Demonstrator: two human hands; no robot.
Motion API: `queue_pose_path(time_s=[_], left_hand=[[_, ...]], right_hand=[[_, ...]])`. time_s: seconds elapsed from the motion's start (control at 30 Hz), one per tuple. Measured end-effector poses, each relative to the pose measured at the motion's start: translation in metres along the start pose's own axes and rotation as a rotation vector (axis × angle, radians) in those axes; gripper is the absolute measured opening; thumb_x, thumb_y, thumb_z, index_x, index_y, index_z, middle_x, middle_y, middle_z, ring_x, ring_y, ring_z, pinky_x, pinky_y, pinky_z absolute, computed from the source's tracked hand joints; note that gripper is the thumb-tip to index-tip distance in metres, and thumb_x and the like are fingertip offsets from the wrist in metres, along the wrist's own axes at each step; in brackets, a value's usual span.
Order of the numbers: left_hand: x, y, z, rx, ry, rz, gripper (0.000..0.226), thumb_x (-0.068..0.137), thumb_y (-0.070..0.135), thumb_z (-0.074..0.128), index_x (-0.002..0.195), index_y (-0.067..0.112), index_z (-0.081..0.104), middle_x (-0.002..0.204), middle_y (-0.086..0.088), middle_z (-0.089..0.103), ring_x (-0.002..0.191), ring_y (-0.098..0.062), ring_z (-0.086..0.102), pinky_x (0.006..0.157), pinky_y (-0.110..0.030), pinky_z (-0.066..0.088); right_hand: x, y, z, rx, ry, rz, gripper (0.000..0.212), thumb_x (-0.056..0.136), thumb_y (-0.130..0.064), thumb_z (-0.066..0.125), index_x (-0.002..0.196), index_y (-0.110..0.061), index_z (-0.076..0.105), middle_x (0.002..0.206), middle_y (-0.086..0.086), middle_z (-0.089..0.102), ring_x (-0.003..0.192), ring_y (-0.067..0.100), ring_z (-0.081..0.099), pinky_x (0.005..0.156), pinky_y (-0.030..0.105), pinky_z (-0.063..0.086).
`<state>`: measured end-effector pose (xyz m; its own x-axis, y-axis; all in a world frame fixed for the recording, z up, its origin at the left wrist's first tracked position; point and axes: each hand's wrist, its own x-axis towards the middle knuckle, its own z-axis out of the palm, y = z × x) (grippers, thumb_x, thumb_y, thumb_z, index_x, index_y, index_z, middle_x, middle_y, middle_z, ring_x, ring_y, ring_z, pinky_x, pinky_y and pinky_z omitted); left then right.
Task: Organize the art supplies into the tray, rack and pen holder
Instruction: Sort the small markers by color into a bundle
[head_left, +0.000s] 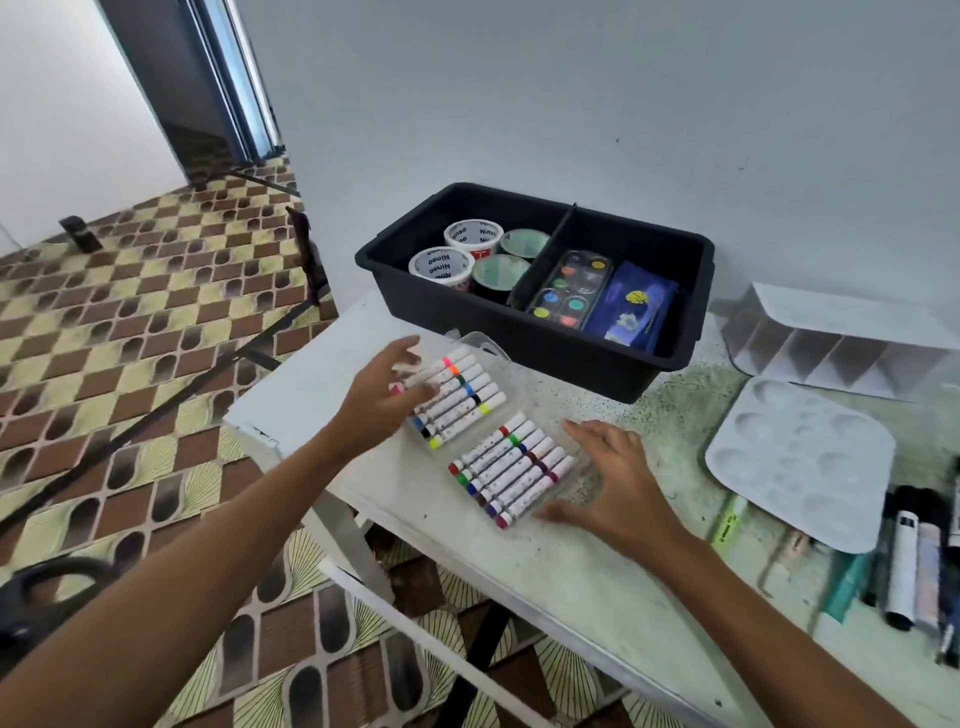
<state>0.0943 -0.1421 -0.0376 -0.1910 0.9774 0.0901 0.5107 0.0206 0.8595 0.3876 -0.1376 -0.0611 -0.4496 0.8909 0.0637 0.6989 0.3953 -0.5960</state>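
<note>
A clear plastic case (569, 480) lies open on the white table (545, 571), with a row of white crayons in each half. My left hand (382, 402) is over the upper row (462, 400), and its fingers seem to pinch a red-tipped crayon (399, 387) at that row's left end. My right hand (610, 480) rests flat against the right edge of the lower row (511, 470). Behind them the black tray (519, 338) holds several tape rolls (472, 234), a watercolour set (569, 288) and a blue pouch (631, 304).
A white divided rack (831, 348) lies at the back right. A white paint palette (802, 460) sits in front of it. Several markers and pens (904, 561) lie along the right edge. The table's left edge drops to a patterned floor.
</note>
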Motion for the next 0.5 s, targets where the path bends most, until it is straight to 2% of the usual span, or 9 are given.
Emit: queue_pose_path(time_s=[0.1, 0.17, 0.23, 0.33, 0.4, 0.47, 0.5], left_hand=[[-0.001, 0.013, 0.000, -0.150, 0.129, 0.098, 0.048, 0.090, 0.034, 0.057, 0.134, 0.022, 0.039, 0.115, -0.006, 0.057, 0.101, -0.018, 0.060, 0.081, -0.028, 0.052], [-0.005, 0.025, 0.006, -0.185, 0.184, 0.145, 0.042, 0.096, 0.031, 0.053, 0.134, 0.021, 0.036, 0.109, -0.004, 0.057, 0.096, -0.007, 0.061, 0.074, -0.021, 0.053], [-0.012, 0.037, 0.014, -0.192, 0.185, 0.183, 0.041, 0.096, 0.036, 0.048, 0.132, 0.021, 0.036, 0.104, 0.004, 0.056, 0.091, 0.003, 0.061, 0.068, -0.016, 0.052], [-0.022, 0.038, 0.021, -0.093, 0.151, 0.314, 0.048, 0.092, 0.056, 0.046, 0.121, 0.018, 0.051, 0.100, 0.009, 0.062, 0.090, -0.001, 0.062, 0.065, -0.018, 0.054], [-0.027, 0.027, 0.023, 0.017, 0.103, 0.440, 0.061, 0.088, 0.064, 0.046, 0.110, 0.010, 0.063, 0.103, 0.001, 0.067, 0.089, -0.005, 0.063, 0.067, -0.016, 0.053], [-0.034, 0.016, 0.026, 0.109, 0.008, 0.555, 0.063, 0.087, 0.061, 0.051, 0.111, 0.005, 0.064, 0.113, -0.008, 0.065, 0.097, -0.011, 0.063, 0.071, -0.012, 0.053], [-0.038, 0.009, 0.028, 0.158, -0.036, 0.616, 0.062, 0.086, 0.060, 0.054, 0.115, 0.006, 0.062, 0.117, -0.010, 0.064, 0.101, -0.015, 0.062, 0.075, -0.014, 0.055]], right_hand=[[0.002, -0.003, 0.006, 0.059, 0.005, 0.024, 0.118, 0.052, -0.067, 0.079, 0.150, -0.029, 0.026, 0.136, -0.006, 0.037, 0.124, 0.010, 0.025, 0.103, 0.033, 0.032], [0.003, -0.007, 0.010, 0.097, 0.015, 0.041, 0.118, 0.055, -0.059, 0.082, 0.151, -0.032, 0.018, 0.135, -0.006, 0.038, 0.123, 0.009, 0.027, 0.101, 0.031, 0.033], [0.005, -0.012, 0.014, 0.152, 0.019, 0.045, 0.121, 0.058, -0.054, 0.084, 0.152, -0.032, 0.011, 0.131, -0.004, 0.040, 0.117, 0.006, 0.033, 0.098, 0.030, 0.038], [0.008, -0.014, 0.017, 0.229, 0.027, 0.059, 0.125, 0.063, -0.050, 0.084, 0.149, -0.041, -0.006, 0.117, -0.007, 0.046, 0.099, 0.005, 0.043, 0.082, 0.020, 0.039], [0.009, -0.012, 0.015, 0.279, 0.042, 0.045, 0.121, 0.068, -0.045, 0.083, 0.141, -0.053, -0.013, 0.106, -0.009, 0.050, 0.091, 0.006, 0.049, 0.074, 0.015, 0.040], [0.009, -0.010, 0.009, 0.315, 0.034, 0.014, 0.112, 0.079, -0.029, 0.077, 0.138, -0.062, -0.012, 0.102, -0.006, 0.052, 0.087, 0.009, 0.053, 0.074, 0.017, 0.043], [0.009, -0.009, 0.006, 0.314, 0.012, -0.001, 0.108, 0.083, -0.021, 0.071, 0.137, -0.064, -0.011, 0.101, -0.005, 0.052, 0.085, 0.012, 0.053, 0.076, 0.020, 0.044]])
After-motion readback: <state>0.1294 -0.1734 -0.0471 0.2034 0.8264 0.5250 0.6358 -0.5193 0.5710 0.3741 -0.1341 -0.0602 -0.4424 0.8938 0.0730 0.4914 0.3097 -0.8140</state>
